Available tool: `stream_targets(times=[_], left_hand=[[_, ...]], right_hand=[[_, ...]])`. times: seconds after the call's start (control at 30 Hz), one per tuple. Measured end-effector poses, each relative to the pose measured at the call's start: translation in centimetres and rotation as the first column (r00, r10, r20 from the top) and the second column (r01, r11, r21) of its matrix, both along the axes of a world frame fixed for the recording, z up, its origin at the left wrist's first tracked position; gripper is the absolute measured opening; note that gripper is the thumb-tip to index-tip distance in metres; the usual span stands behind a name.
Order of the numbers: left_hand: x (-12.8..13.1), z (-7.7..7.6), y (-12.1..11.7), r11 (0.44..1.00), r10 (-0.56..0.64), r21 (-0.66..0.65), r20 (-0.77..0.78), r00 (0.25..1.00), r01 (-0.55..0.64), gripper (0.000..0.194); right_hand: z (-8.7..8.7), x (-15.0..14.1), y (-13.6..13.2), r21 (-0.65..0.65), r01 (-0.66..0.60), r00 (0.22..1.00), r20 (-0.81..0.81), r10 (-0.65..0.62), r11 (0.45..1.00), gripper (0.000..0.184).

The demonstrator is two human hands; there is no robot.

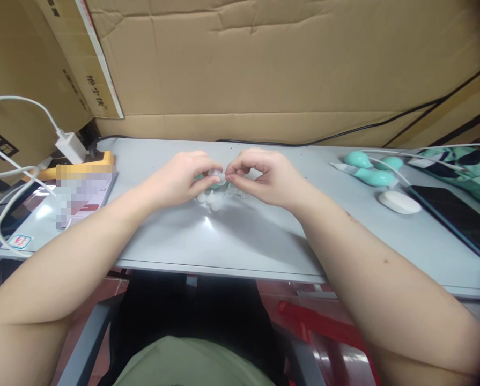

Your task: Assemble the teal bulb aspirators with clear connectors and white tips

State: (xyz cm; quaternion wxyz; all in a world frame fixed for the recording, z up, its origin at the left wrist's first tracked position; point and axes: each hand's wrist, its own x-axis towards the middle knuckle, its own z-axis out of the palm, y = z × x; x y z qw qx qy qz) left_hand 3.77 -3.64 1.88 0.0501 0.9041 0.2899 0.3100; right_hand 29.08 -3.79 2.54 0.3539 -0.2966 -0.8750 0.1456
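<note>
Over the middle of the grey table, my left hand [183, 178] is closed on a small translucent plastic piece [216, 175], gripping it between thumb and fingers. Close against it, my right hand [259, 174] pinches thumb and forefinger together at the piece's right end. What lies between those right fingertips is too small to make out. Below both hands is a little heap of frosted white plastic parts [212, 200], with a few smaller bits under the right hand. Something mint green shows behind the left fingers, mostly hidden.
Several mint-green bulbs [375, 177] lie at the right, beside a white oval case [399, 202] and a dark phone [457, 217]. A white charger [71, 147] with its cable and a lilac box [93, 195] occupy the left. Cardboard [264, 64] stands behind the table [223, 244].
</note>
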Motion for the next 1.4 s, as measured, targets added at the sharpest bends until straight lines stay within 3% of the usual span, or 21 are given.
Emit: stream_targets(times=[0.2, 0.47, 0.87, 1.03, 1.1, 1.23, 1.4], left_hand=[[0.1, 0.3, -0.3, 0.999, -0.025, -0.038, -0.027, 0.999, 0.024, 0.024], [-0.1, 0.3, -0.2, 0.999, -0.039, 0.006, 0.018, 0.999, 0.039, 0.027], [0.0, 0.3, -0.2, 0.999, 0.027, 0.027, -0.061, 0.998, -0.026, 0.027], [-0.1, 0.3, 0.1, 0.995, 0.080, 0.068, -0.089, 0.993, -0.074, 0.030], [-0.2, 0.4, 0.2, 0.993, 0.099, 0.071, -0.060, 0.993, -0.095, 0.030], [-0.5, 0.5, 0.3, 0.989, 0.136, 0.053, 0.011, 0.991, -0.136, 0.028], [-0.7, 0.2, 0.8, 0.991, 0.132, -0.026, 0.074, 0.989, -0.130, 0.026]], right_hand=[[0.0, -0.1, 0.1, 0.002, -0.034, 0.998, 0.048, 0.034, 0.999, 0.010], [-0.2, -0.1, 0.5, -0.175, 0.012, 0.999, -0.034, -0.018, 0.985, 0.009], [-0.6, -0.5, 0.6, -0.220, 0.035, 0.998, -0.042, -0.045, 0.975, 0.008], [-0.1, -0.2, 0.3, -0.225, 0.036, 0.987, -0.145, -0.070, 0.974, 0.012], [0.2, -0.1, 0.1, -0.139, 0.059, 0.995, -0.072, -0.069, 0.989, 0.010], [-0.1, -0.2, 0.0, 0.066, 0.046, 0.973, 0.222, -0.059, 0.997, 0.009], [-1.2, -0.5, 0.6, 0.071, 0.053, 0.954, 0.290, -0.072, 0.996, 0.009]])
